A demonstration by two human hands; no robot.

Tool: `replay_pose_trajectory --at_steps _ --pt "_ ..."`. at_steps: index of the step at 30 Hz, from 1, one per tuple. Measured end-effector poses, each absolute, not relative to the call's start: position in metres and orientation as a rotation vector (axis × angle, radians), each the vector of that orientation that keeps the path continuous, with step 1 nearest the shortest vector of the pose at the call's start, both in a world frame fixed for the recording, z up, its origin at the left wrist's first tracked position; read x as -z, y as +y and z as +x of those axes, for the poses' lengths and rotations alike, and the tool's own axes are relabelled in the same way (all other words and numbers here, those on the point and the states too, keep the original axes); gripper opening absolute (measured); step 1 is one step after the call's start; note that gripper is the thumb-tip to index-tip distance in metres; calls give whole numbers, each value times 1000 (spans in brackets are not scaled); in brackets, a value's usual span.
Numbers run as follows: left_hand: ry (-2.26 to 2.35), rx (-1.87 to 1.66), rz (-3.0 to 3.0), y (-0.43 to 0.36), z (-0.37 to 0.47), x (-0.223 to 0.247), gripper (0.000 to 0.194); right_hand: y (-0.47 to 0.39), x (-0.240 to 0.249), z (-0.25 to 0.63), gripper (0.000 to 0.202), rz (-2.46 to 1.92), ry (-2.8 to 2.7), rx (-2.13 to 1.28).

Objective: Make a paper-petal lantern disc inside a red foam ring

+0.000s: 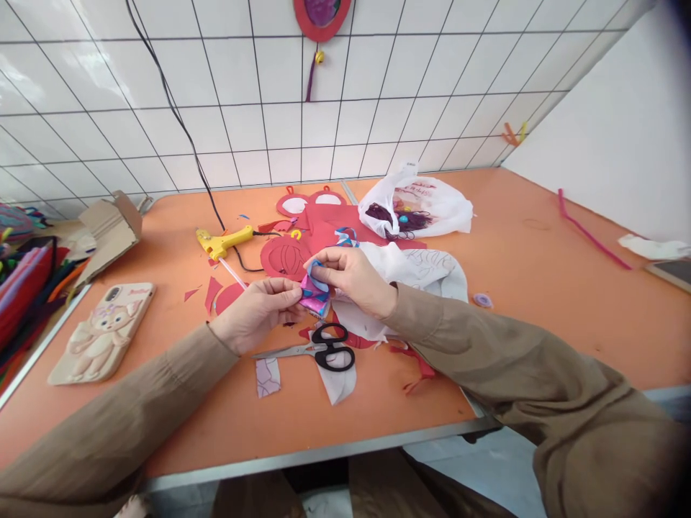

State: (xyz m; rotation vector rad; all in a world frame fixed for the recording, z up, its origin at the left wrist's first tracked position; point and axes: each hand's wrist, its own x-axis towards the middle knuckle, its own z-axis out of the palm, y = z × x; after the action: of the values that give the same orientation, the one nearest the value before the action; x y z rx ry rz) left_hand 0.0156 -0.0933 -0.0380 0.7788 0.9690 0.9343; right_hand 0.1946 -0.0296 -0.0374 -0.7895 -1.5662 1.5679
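Over the middle of the orange table, my left hand (270, 306) pinches the left edge of a small shiny pink-and-blue patterned piece (314, 305). Whether it is foil, film or ribbon I cannot tell. My right hand (350, 277) has thumb and fingers closed on the upper part of the same piece, where a light blue strip (315, 272) folds up. Just below my hands lie black-handled scissors (329, 348), over white paper scraps (341, 381). Behind the hands are red cut-out sheets (335, 224) and a round red piece with drawn lines (281, 257).
A yellow glue gun (224, 242) with a cord lies left of the red sheets. Nearer the left edge are a phone (102, 331) and torn cardboard (111, 230). A white plastic bag (448, 212) with dark yarn sits at the back right, beside crumpled white paper (437, 277).
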Motion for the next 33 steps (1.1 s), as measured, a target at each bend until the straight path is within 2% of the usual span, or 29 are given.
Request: replay_pose_trajectory --at_steps 9,12,18,21,24,27,33 --pt "1004 -1072 777 -100 16 41 31 -40 50 198 44 -719 -1392 -1782" --pt "1011 -1151 780 -99 15 44 32 -42 54 198 46 -680 -1440 -1695" --pt "1065 -1104 883 -93 13 42 28 -47 55 199 69 -620 -1711 -1447" --pt "1108 -1039 965 -86 16 36 28 -44 58 198 59 -609 -1797 -1290" --pt "1085 -1038 998 -79 20 35 30 -37 64 195 28 -592 -1776 -1071" --pt "1032 -1059 1035 -75 23 41 33 -29 68 193 8 -621 -1685 -1078" --pt "1044 -1144 1194 -77 21 56 47 -27 70 191 18 -774 -1554 -1297"
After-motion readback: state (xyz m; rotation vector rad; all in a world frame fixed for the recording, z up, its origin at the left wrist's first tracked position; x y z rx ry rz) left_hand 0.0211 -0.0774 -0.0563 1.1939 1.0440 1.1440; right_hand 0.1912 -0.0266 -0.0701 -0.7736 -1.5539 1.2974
